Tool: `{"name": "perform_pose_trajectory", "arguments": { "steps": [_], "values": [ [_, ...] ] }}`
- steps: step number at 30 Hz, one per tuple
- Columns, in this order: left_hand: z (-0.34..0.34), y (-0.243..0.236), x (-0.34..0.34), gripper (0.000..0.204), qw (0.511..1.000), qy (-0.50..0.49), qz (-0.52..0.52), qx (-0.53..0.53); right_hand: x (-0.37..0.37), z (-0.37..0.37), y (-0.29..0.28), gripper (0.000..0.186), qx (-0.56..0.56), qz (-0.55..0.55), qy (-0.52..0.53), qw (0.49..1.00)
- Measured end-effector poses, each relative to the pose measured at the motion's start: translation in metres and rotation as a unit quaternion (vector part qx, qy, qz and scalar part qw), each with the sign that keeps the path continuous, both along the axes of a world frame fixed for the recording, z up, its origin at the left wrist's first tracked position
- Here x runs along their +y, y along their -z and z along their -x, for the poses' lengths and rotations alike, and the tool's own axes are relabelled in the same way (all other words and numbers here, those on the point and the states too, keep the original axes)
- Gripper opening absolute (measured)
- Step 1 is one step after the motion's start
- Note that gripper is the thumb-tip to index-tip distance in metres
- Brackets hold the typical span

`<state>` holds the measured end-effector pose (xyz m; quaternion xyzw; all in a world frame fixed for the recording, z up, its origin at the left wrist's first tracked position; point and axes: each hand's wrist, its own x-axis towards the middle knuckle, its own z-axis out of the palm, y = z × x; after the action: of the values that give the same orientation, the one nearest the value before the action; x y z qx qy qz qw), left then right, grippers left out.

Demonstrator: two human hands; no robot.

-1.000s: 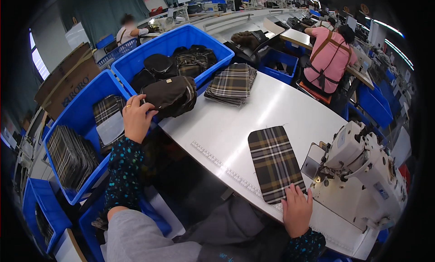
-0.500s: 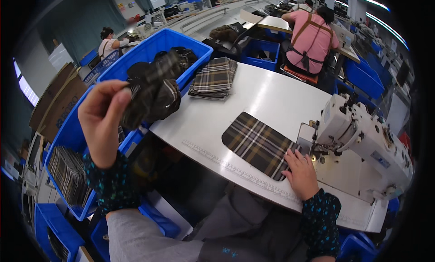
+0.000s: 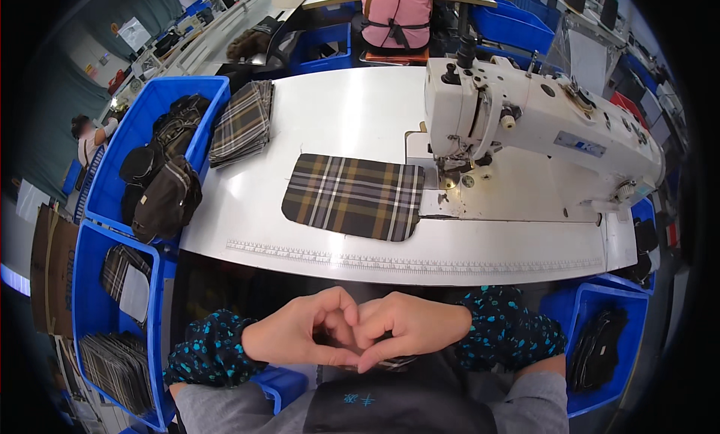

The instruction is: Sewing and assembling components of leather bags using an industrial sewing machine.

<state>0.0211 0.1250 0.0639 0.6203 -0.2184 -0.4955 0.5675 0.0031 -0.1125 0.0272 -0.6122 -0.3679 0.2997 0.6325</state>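
In front of my lap, just short of the table's front edge, my left hand (image 3: 300, 330) and my right hand (image 3: 420, 323) meet, fingers curled and thumb tips together. Between and below them shows a bit of plaid fabric piece (image 3: 399, 363); most of it is hidden behind the hands. On the white table (image 3: 352, 119) beyond lies a flat plaid fabric panel (image 3: 352, 198) with rounded left corners, untouched. Its right edge is close to the needle area of a white sewing machine (image 3: 517, 126).
A stack of plaid panels (image 3: 244, 123) sits at the table's left. Blue bins there hold dark sewn pieces (image 3: 169, 198) and more plaid panels (image 3: 120, 366). Another blue bin (image 3: 634, 321) stands at the right. A person in pink (image 3: 396, 14) sits beyond the table.
My left hand has come from above the left bin, where it held up a dark plaid piece, to my lap. My right hand has left the panel and joined it. The view has swung right.
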Motion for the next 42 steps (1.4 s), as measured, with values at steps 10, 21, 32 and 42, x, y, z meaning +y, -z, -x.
{"name": "perform_pose_trajectory", "arguments": {
  "steps": [10, 21, 32, 42],
  "values": [
    [-0.037, -0.046, 0.065, 0.059, 0.956, -0.125, -0.141, -0.223, -0.095, 0.008, -0.011, 0.014, -0.107, -0.158, 0.043, 0.981],
    [-0.126, -0.051, 0.043, 0.037, 0.638, -0.081, -0.298, -0.705, -0.082, -0.045, 0.036, 0.02, -0.615, 0.196, 0.308, 0.699],
    [-0.167, 0.059, -0.13, 0.033, 0.613, -0.041, -0.178, -0.768, -0.113, -0.069, 0.09, 0.027, -0.617, 0.215, 0.201, 0.73],
    [-0.177, 0.062, -0.137, 0.024, 0.902, 0.068, -0.05, -0.424, -0.115, -0.058, 0.083, 0.03, -0.593, 0.242, 0.175, 0.748]
  ]
}}
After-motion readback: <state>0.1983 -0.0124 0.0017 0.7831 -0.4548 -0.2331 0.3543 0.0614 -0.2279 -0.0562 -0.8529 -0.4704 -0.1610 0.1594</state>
